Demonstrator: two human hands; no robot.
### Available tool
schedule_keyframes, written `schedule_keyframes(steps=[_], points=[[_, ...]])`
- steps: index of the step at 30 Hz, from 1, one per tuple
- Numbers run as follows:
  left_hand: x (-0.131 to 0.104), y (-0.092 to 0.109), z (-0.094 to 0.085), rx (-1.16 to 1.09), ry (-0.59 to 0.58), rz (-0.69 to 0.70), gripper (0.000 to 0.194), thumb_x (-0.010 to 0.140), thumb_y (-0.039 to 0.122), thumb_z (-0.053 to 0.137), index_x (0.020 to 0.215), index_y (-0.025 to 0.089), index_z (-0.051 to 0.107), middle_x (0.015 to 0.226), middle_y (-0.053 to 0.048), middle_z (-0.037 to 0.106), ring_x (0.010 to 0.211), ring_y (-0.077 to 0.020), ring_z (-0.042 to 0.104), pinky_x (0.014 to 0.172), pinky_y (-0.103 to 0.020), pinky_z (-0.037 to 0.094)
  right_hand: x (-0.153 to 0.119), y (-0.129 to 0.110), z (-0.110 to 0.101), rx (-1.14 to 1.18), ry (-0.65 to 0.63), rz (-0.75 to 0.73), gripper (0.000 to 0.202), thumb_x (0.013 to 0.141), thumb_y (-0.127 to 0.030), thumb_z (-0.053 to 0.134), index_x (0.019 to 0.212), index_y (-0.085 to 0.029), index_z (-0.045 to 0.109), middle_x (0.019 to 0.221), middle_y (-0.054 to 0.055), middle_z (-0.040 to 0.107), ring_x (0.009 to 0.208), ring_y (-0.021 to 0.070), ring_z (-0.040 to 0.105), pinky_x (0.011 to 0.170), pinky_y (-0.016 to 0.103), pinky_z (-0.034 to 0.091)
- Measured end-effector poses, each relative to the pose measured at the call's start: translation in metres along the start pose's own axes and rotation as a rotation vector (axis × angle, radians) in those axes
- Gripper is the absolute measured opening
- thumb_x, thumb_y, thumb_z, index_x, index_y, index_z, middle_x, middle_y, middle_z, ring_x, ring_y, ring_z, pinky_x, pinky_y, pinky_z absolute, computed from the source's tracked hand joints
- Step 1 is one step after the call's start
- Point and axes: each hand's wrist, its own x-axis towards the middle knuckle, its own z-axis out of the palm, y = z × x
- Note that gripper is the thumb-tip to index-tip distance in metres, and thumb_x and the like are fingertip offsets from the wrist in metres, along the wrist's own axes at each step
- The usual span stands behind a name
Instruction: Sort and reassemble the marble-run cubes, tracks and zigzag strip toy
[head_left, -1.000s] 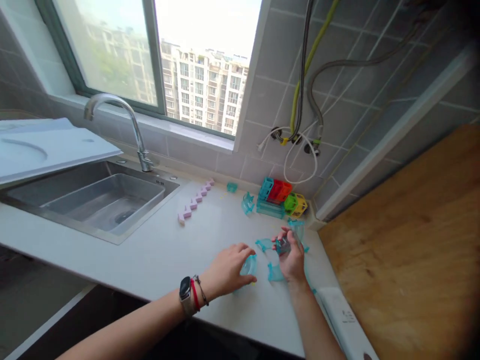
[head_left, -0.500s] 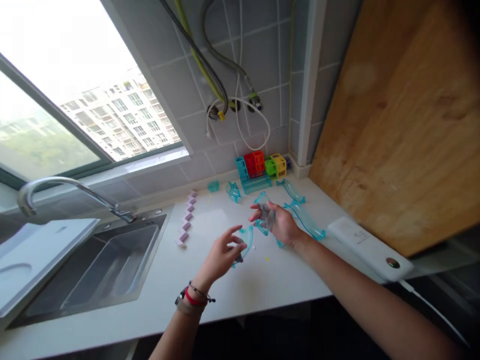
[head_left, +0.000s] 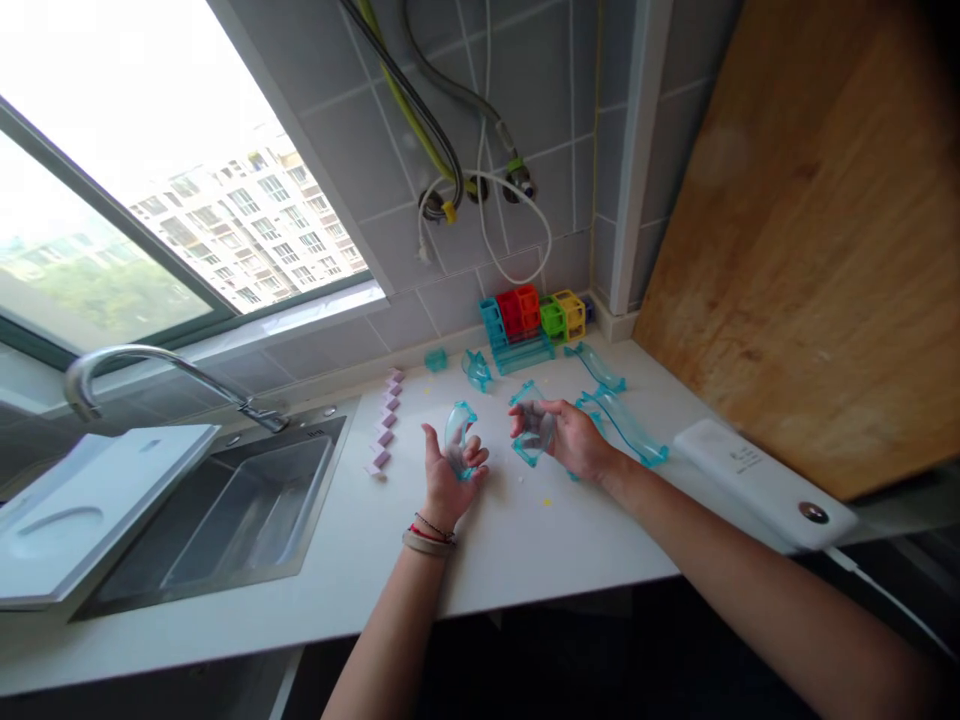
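Note:
My left hand [head_left: 452, 478] is turned palm up, with a curved clear teal track piece [head_left: 457, 440] resting in its bent fingers and the thumb standing apart. In my right hand [head_left: 574, 438] is another curved teal track piece [head_left: 534, 440], held between thumb and fingers. The two pieces are apart, over the white counter [head_left: 502, 560]. Behind them lies a short teal piece [head_left: 476, 370]. Longer wavy teal tracks [head_left: 630, 432] lie to the right of my right hand.
Lilac blocks [head_left: 385, 437] form a zigzag row beside the sink [head_left: 247, 510]. Red [head_left: 519, 312], green and yellow cubes stand near the wall with a teal base. A white power bank [head_left: 757, 480] with a cable lies right. A faucet [head_left: 180, 365] arches over the sink.
My left hand has turned palm up, and its curved piece now stands more upright. The right hand's piece shows more clearly. The whole view has shifted slightly.

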Motion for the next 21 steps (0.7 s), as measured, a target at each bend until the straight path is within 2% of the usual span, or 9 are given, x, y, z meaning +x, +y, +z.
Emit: schedule_keyframes(steps=[5,8,11,13,16,18,21], points=[[-0.004,-0.002,0.006,-0.037,-0.058,-0.045,0.072,0.080,0.085,0.046,0.110,0.022,0.059,0.070,0.003,0.047,0.049,-0.0077,0.032,0.040,-0.017,0.024,-0.006,-0.001,0.001,-0.049,-0.055,-0.017,0.040,0.091,-0.050,0.061,0.118,-0.021,0.068,0.112,0.008,0.073,0.109,0.0235,0.066,0.091,0.037,0.052],[-0.006,-0.001,0.006,-0.044,-0.086,-0.026,0.062,0.082,0.075,0.058,0.114,0.023,0.059,0.075,0.002,0.053,0.049,-0.0067,0.037,0.040,-0.015,0.028,-0.006,-0.001,-0.001,-0.153,-0.055,-0.050,0.041,0.085,-0.048,0.071,0.117,-0.023,0.069,0.124,0.008,0.070,0.120,0.0235,0.061,0.100,0.039,0.048],[-0.006,0.002,0.003,-0.058,-0.086,-0.029,0.046,0.087,0.058,0.064,0.116,0.023,0.060,0.087,-0.001,0.063,0.051,-0.0055,0.043,0.041,-0.013,0.033,-0.003,0.002,-0.005,-0.291,-0.008,-0.118,0.045,0.078,-0.046,0.079,0.116,-0.024,0.070,0.132,0.007,0.066,0.130,0.0247,0.055,0.112,0.045,0.039],[-0.005,0.004,0.001,-0.056,-0.061,-0.070,0.042,0.089,0.052,0.062,0.116,0.020,0.060,0.092,-0.004,0.067,0.051,-0.0059,0.047,0.042,-0.014,0.037,-0.001,0.006,-0.009,-0.401,0.017,-0.187,0.049,0.072,-0.044,0.084,0.116,-0.026,0.070,0.140,0.007,0.060,0.137,0.0253,0.049,0.118,0.047,0.031],[-0.002,0.002,0.000,-0.017,-0.012,-0.139,0.045,0.090,0.054,0.060,0.115,0.016,0.060,0.092,-0.007,0.070,0.055,-0.0102,0.058,0.047,-0.020,0.047,0.001,0.012,-0.012,-0.615,0.019,-0.327,0.050,0.067,-0.041,0.088,0.113,-0.027,0.072,0.156,0.006,0.043,0.146,0.0267,0.037,0.121,0.046,0.026],[-0.001,0.000,0.000,0.011,0.003,-0.146,0.045,0.091,0.054,0.059,0.115,0.016,0.059,0.090,-0.007,0.071,0.061,-0.0145,0.065,0.054,-0.024,0.053,0.000,0.014,-0.010,-0.779,0.003,-0.394,0.044,0.071,-0.040,0.086,0.111,-0.026,0.073,0.161,0.006,0.035,0.149,0.0273,0.031,0.121,0.044,0.025],[-0.001,-0.003,0.002,0.020,-0.019,-0.145,0.044,0.093,0.055,0.057,0.117,0.018,0.057,0.090,-0.007,0.071,0.067,-0.0171,0.069,0.061,-0.028,0.057,-0.004,0.013,-0.004,-0.964,-0.026,-0.417,0.034,0.081,-0.039,0.077,0.113,-0.027,0.074,0.162,0.005,0.032,0.151,0.0265,0.029,0.122,0.042,0.023]])
